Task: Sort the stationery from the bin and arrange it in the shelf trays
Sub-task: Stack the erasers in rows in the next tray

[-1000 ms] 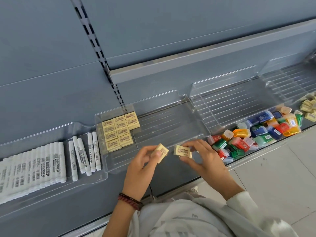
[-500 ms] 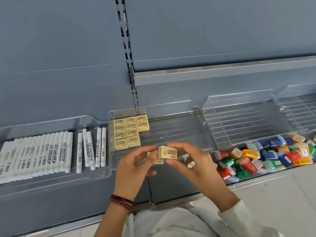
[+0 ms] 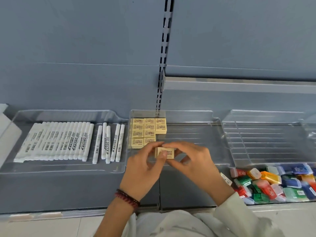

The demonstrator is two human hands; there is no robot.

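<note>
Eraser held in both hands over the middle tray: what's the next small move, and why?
The left hand and right hand pinch the eraser above the clear tray, where the laid erasers form two columns of four and a third of only two. Probably set it down next in that short column, in front of its pair.

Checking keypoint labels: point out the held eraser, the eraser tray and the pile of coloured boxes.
held eraser (image 3: 170, 152), head view, on its printed front face.
eraser tray (image 3: 196, 134), head view, on its bare ribbed floor.
pile of coloured boxes (image 3: 271, 177), head view, on the orange one.
</note>
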